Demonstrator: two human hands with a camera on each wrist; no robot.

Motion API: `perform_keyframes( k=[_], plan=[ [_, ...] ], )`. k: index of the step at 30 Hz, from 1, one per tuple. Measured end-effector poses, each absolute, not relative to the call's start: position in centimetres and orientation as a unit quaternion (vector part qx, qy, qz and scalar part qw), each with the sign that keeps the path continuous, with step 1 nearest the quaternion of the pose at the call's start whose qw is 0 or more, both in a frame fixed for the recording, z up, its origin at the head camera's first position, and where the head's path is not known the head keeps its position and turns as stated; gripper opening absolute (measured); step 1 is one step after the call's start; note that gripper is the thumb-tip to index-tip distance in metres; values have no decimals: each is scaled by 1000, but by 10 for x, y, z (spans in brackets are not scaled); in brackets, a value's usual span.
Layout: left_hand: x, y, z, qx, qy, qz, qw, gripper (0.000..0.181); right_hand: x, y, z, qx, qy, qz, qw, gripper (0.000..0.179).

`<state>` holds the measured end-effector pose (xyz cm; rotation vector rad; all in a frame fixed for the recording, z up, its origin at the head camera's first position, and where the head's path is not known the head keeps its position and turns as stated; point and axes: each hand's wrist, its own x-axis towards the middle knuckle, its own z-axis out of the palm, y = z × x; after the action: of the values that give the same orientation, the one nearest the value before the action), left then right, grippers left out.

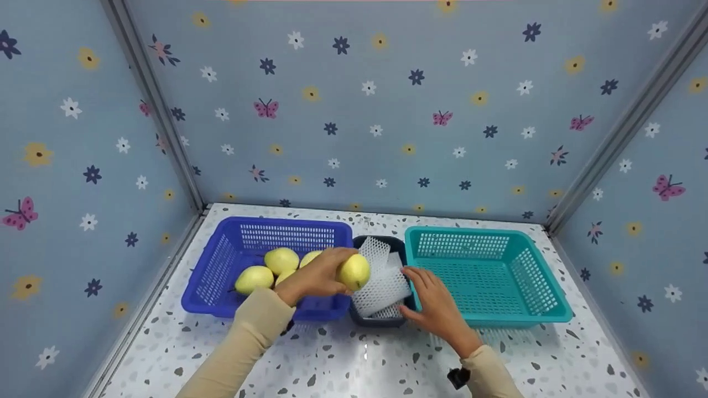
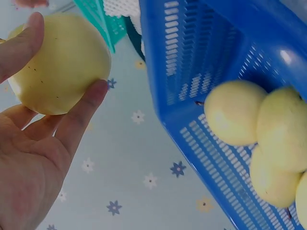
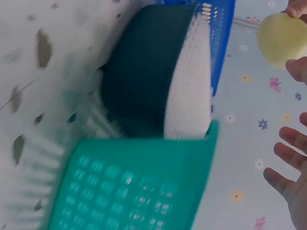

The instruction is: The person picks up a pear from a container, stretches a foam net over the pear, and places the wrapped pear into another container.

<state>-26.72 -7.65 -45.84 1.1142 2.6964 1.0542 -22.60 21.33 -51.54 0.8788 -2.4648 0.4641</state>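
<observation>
A yellow-green pear is in my left hand, which grips it between thumb and fingers above the right end of the blue basket. In the left wrist view the pear shows small dark specks, with the fingertips on its sides. My right hand holds nothing; its spread fingers hover by the right rim of a dark container. White foam mesh sleeves fill that container. Several more pears lie in the blue basket, partly covered by my left forearm.
To the right stands a teal basket with perforated sides. All the containers sit in a row on a white speckled tabletop. Flower-patterned panels enclose the back and both sides, joined by grey corner posts.
</observation>
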Motion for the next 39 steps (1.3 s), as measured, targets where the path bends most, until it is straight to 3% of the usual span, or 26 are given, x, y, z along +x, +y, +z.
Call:
perform_keyframes(
  k=[9,20,30,39],
  plan=[
    [-252,-49,-458,400,853,333,31,77,-231,183,-504,407,-850,252,219,90],
    [-242,-39,-467,421,837,348,35,83,-226,181,-511,427,-806,347,219,76],
    [-230,-36,-477,398,822,406,38,73,-220,187,-510,418,-795,399,184,75],
    [-219,-31,-486,368,830,415,52,67,-200,185,-480,384,-795,452,126,64]
  ],
)
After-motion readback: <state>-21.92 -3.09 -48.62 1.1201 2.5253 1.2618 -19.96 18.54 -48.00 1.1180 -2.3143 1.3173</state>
